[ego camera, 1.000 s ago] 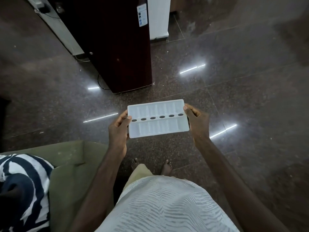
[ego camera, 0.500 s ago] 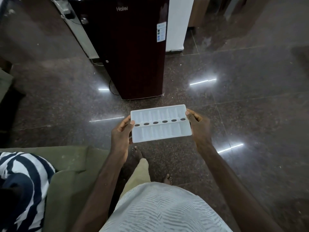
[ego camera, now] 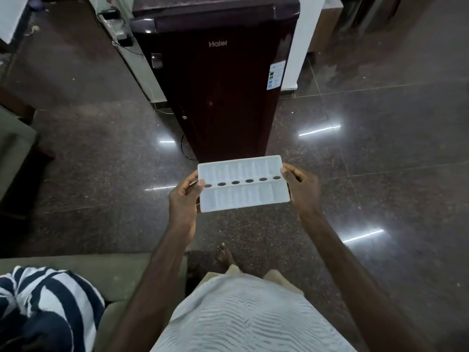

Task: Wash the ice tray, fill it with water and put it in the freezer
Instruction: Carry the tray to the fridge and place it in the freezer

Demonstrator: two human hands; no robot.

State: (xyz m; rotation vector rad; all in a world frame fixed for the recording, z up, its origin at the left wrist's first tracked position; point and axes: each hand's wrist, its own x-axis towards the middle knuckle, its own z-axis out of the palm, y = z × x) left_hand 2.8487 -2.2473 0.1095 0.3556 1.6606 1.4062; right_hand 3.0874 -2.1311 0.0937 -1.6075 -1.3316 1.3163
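Observation:
A white plastic ice tray (ego camera: 243, 196) with two rows of compartments and a middle line of oval holes is held level at waist height. My left hand (ego camera: 184, 199) grips its left end, thumb on top. My right hand (ego camera: 302, 190) grips its right end with the fingers curled round the edge. Straight ahead stands a dark maroon fridge (ego camera: 223, 85) with its door closed; the tray's far edge overlaps the fridge's base in the view.
Polished dark granite floor (ego camera: 368, 174) spreads all around. A green sofa (ego camera: 119, 273) with a striped blue-and-white cloth (ego camera: 43, 306) sits at the lower left. Cables and plugs (ego camera: 119, 29) lie left of the fridge, beside a white wall or pillar (ego camera: 302, 47).
The view has tilted up and I have stepped nearer the fridge, whose whole front now shows. Both hands keep the same hold on the tray.

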